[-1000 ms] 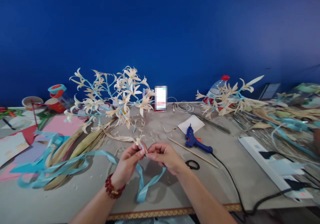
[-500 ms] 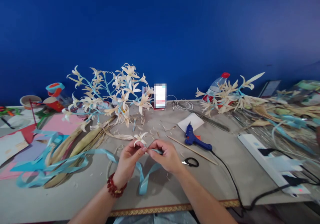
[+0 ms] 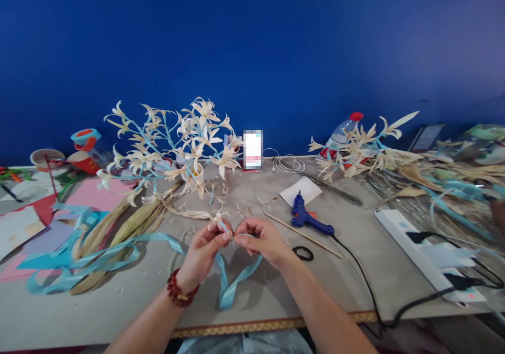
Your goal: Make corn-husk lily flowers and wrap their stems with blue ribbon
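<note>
Close together above the table's front half, my two hands are at work on one small cream flower. My left hand (image 3: 205,249) wears a red bead bracelet and pinches the flower (image 3: 219,218) at its stem, petals pointing up and away. Thumb and fingers of my right hand (image 3: 262,242) pinch the light blue ribbon (image 3: 226,291) beside the stem. The ribbon loops down below my hands, and a long stretch of it trails left across the table. My fingertips partly hide the spot where ribbon and stem meet.
A blue glue gun (image 3: 307,218) lies right of my hands, near a thin wooden stick (image 3: 305,236) and a black scissor handle (image 3: 303,253). Bunches of cream flowers (image 3: 205,146) stand behind. A white power strip (image 3: 422,259) with black cables lies right; dried husks (image 3: 138,222) lie left.
The flower has tipped and turned slightly between my fingers. My right hand has shifted a little, drawing the ribbon's loop to the right, and my right forearm covers more of the scissors.
</note>
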Motion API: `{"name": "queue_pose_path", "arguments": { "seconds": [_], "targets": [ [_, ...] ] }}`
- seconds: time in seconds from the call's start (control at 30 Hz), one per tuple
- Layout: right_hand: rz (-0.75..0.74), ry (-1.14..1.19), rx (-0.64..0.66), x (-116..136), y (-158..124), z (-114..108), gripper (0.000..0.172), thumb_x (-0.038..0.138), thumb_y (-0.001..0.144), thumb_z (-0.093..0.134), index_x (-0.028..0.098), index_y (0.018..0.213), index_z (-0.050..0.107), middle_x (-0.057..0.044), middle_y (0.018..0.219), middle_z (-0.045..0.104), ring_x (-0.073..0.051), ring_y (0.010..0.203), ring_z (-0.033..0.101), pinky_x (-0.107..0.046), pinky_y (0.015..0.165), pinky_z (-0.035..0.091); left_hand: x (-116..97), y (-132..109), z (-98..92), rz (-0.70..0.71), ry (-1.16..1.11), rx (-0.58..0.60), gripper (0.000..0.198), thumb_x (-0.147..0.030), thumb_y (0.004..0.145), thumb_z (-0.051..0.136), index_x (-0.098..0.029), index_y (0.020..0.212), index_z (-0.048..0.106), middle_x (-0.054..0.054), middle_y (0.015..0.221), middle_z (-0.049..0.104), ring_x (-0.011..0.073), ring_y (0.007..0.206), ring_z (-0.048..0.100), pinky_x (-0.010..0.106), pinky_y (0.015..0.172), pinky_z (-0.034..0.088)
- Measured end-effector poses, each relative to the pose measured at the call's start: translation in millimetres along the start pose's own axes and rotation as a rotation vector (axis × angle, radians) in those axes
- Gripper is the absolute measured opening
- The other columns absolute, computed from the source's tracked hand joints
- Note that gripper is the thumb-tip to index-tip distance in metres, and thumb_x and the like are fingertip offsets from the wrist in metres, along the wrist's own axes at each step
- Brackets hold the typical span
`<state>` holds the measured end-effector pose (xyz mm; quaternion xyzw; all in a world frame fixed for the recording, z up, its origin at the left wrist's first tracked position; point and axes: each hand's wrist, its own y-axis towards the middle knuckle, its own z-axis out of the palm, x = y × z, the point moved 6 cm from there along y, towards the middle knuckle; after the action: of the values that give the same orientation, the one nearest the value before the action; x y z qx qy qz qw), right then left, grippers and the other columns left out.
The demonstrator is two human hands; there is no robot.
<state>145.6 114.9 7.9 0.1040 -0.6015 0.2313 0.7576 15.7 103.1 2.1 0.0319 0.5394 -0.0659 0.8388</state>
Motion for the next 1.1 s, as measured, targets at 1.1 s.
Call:
{"name": "queue_pose_path", "arguments": {
  "seconds": [1.1],
  "targets": [
    [-0.205,-0.341,-0.087,11.1,-3.2,-0.4,0.016,0.031,0.077,0.066,0.016,0.072,0.065,0.003,0.063,0.055,-0.01,0.058,0.043,-0.022,0.055,0.031,2.0,0.0,-3.2,-0.043,-0.031,-0.064,0.018,-0.026,0.07,0.077,-0.015,0.071,0.063,-0.001,0.071,0.055,0.0102,0.063,0.044,0.022,0.06,0.037]
  ]
}}
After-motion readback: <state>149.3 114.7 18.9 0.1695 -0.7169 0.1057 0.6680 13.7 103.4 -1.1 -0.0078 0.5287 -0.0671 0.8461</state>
